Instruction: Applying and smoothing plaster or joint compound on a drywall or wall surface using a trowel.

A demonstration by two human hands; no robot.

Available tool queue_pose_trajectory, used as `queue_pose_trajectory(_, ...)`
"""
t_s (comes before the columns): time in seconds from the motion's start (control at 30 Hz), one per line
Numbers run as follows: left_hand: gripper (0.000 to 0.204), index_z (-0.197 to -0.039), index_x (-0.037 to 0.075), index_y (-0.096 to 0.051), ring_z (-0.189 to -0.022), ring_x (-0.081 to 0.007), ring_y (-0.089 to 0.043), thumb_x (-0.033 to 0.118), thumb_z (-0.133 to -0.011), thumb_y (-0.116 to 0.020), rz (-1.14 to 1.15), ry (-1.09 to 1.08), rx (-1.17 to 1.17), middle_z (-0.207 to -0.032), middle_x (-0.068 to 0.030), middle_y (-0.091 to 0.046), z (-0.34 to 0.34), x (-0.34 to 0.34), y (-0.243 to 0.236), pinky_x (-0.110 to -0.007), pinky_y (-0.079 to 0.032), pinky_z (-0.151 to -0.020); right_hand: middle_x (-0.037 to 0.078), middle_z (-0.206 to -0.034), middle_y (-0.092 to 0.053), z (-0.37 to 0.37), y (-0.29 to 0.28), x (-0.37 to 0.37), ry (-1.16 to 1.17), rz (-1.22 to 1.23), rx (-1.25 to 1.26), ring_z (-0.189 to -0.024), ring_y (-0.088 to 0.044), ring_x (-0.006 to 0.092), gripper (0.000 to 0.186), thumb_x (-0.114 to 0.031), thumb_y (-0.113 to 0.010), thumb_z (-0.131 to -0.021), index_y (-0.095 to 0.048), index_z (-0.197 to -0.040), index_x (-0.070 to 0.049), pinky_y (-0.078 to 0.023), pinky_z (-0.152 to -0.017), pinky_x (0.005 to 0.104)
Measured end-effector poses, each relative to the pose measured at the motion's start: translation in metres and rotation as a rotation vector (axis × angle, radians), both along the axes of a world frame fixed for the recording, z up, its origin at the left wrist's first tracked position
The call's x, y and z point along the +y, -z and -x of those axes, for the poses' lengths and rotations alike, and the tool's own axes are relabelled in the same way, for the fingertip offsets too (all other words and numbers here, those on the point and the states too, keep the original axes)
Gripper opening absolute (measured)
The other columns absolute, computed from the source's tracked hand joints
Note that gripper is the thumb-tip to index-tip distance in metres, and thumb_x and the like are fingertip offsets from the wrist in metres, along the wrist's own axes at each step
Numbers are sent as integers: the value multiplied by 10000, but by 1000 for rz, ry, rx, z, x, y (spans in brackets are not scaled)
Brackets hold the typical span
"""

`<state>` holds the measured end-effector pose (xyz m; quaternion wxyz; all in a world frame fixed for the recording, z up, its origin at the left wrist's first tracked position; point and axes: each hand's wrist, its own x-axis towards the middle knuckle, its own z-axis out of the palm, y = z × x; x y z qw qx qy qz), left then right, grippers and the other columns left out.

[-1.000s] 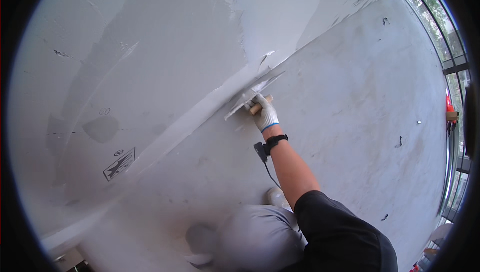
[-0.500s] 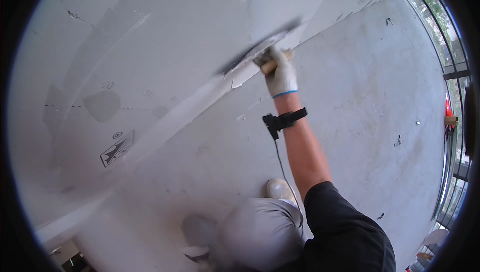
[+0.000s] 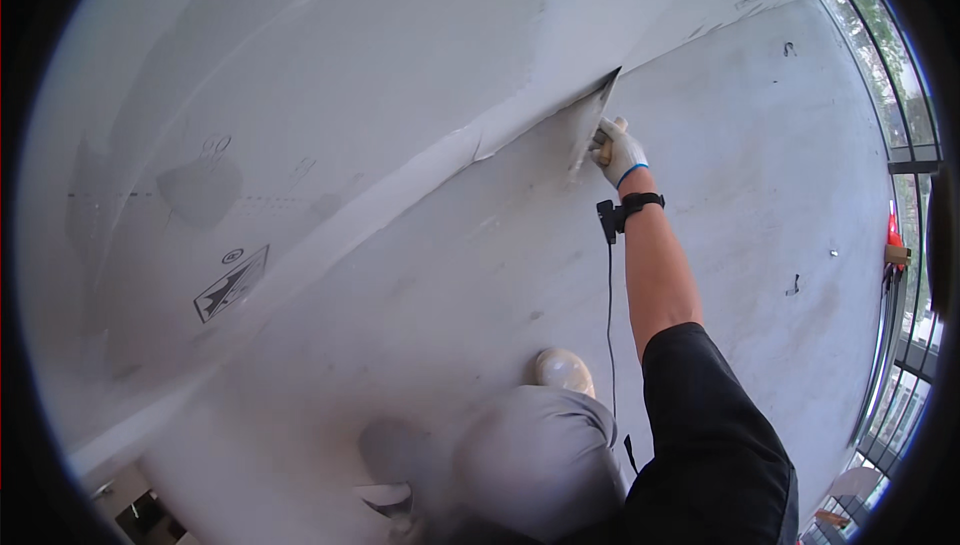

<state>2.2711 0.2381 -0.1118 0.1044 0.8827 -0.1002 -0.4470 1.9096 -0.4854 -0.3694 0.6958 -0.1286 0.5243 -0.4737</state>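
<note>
My right hand [image 3: 620, 153], in a pale work glove with a blue cuff edge, is closed round the wooden handle of a plastering trowel [image 3: 592, 125]. The trowel's flat blade is tilted, its dark far tip touching the seam where the pale wall [image 3: 430, 55] meets the grey floor [image 3: 720, 175]. Beside it, along the foot of the wall, a lighter smeared strip [image 3: 450, 157] ends in a ragged edge. My left hand cannot be made out. A small light wedge-shaped blade [image 3: 385, 494] shows at the bottom, and what holds it is hidden.
My bent knee [image 3: 535, 455] and a light shoe [image 3: 565, 372] are low in the view. A thin cable [image 3: 611, 315] hangs from a black wrist strap [image 3: 640, 205]. Barred windows [image 3: 905, 105] line the right side, with a red item [image 3: 893, 230] beside them.
My right hand has moved right and slightly down with the trowel. The blade has turned from lying along the wall to a steeper angle at the floor seam.
</note>
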Motion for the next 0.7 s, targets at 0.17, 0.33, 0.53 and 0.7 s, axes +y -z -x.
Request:
queue_pose_trajectory(0.17, 146, -1075, 148, -735, -893, -256, -678, 138, -937, -688, 300, 478, -164, -982, -78, -719, -13, 40, 5, -370, -559, -730, 84, -886, -631, -176, 8, 114, -50, -6, -21, -698, -662, 223, 204, -244, -648, -978, -549, -1036, -74, -559, -579, 359)
queue_pose_trajectory(0.33, 179, -1101, 160, -738, -854, -265, -684, 140, -926, -702, 43, 131, -48, -976, -80, -726, -29, 39, 2, -375, -556, -709, 111, -911, -664, -343, -11, 222, -77, -91, -256, -750, -690, 235, 243, -255, -657, -982, -581, -1052, -35, -575, -607, 369)
queue_pose_trajectory(0.53, 162, -1085, 157, -751, -767, -200, -658, 205, -934, -719, 330, 736, -410, -881, -68, -713, -49, 104, 30, -346, -521, -646, 81, -834, -678, -420, -15, 333, -621, -124, -108, -665, -651, 173, 308, -322, -723, -927, -657, -935, -21, -519, -584, 313)
queue_pose_trajectory(0.7, 221, -1126, 163, -740, -789, -248, -685, 257, -927, -740, -64, -217, 109, -960, -74, -739, -61, 61, -24, -385, -559, -679, 63, -851, -680, -383, -82, 324, -1394, 129, -76, -740, -638, 139, 340, -354, -749, -887, -692, -1025, -49, -530, -673, 317)
